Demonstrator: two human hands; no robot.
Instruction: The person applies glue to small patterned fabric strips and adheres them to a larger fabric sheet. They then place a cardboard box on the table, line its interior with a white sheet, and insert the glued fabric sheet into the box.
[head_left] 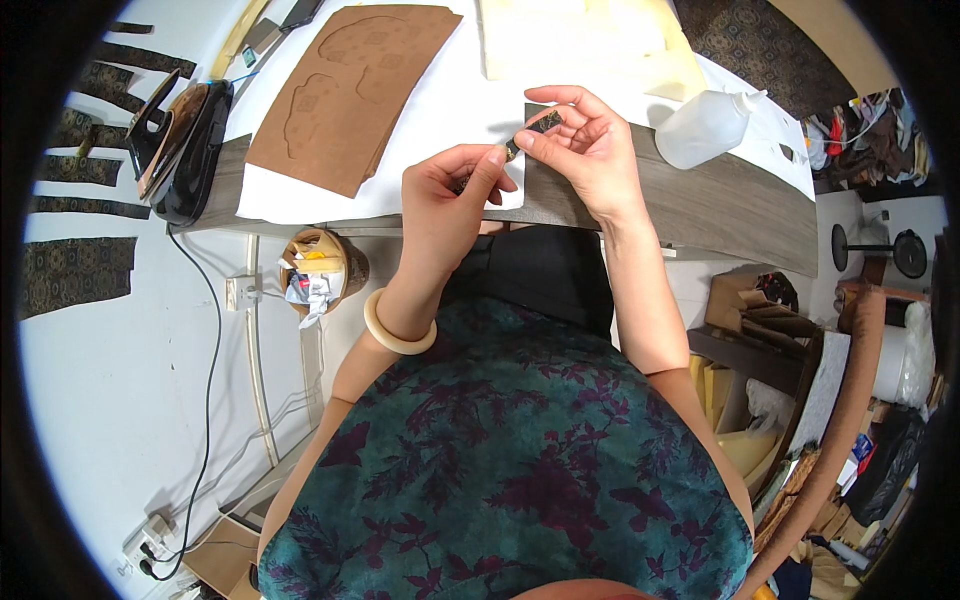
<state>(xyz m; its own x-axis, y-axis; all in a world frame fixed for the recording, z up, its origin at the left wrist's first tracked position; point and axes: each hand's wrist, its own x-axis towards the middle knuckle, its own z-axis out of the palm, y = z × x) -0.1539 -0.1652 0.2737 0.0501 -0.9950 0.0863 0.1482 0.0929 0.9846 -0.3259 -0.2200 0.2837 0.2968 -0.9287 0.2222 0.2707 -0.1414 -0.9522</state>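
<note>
Between my two hands is a small strip of dark patterned fabric (pixel 544 123), held over the near edge of the table. My left hand (pixel 440 195) pinches one part of it between thumb and forefinger; more of the dark cloth shows under its curled fingers. My right hand (pixel 592 150) grips the other end with the thumb against the fingers. How the strip is folded is too small to tell. A cream bangle (pixel 388 335) circles my left wrist.
White paper (pixel 450 110) covers much of the grey wooden table (pixel 700 205). Brown paper sheets (pixel 350 110) lie left, pale yellow foam (pixel 590 45) behind, a translucent bottle (pixel 705 130) right. An iron (pixel 160 135) stands far left. Below is a waste basket (pixel 352 270).
</note>
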